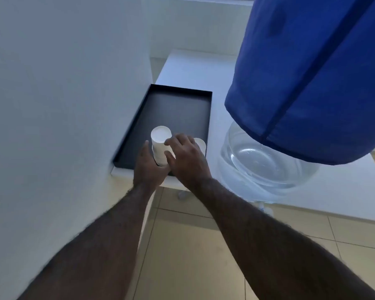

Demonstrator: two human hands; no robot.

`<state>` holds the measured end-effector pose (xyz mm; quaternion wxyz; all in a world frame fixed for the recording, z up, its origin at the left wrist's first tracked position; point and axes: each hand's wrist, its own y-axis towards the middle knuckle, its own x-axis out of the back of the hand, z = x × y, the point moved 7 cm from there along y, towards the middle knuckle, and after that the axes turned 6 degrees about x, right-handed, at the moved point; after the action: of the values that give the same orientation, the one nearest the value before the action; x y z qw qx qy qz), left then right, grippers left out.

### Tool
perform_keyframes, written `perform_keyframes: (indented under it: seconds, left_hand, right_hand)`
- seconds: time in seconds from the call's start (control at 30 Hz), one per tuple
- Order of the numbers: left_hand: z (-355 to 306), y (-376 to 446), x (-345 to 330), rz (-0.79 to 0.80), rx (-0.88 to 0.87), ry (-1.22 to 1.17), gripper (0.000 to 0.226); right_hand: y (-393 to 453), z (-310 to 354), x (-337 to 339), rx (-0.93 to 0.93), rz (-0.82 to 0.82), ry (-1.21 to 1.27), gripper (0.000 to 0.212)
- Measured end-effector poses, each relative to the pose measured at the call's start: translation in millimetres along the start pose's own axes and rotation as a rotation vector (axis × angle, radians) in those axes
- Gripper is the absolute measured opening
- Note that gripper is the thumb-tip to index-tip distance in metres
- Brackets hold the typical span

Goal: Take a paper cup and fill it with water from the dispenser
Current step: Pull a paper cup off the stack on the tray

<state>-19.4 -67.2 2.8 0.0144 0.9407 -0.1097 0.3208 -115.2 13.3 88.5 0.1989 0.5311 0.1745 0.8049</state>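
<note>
A stack of white paper cups stands upside down at the near end of a black tray. My left hand wraps the lower part of the stack from the left. My right hand rests its fingers on the stack's right side near the top. A second white cup stack peeks out behind my right hand. The water dispenser's clear bottle, under a blue cover, stands to the right on the white counter.
A white wall runs close along the tray's left side. Beige floor tiles lie below the counter's front edge. The blue cover overhangs the counter at the right.
</note>
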Motion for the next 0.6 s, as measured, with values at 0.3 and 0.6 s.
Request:
perform_keyframes:
  seconds: [0.3,0.6]
  left_hand:
    - [2.0,8.3,-9.6,0.067,0.022,-0.215,0.065]
    - [2.2,17.3,-9.6,0.034,-0.003,-0.2,0.066]
  right_hand:
    - [23.3,-4.5,-16.9,-0.008,0.134,-0.107,0.029]
    - [40.4,-9.7,-6.0,-0.04,0.066,-0.054,0.015]
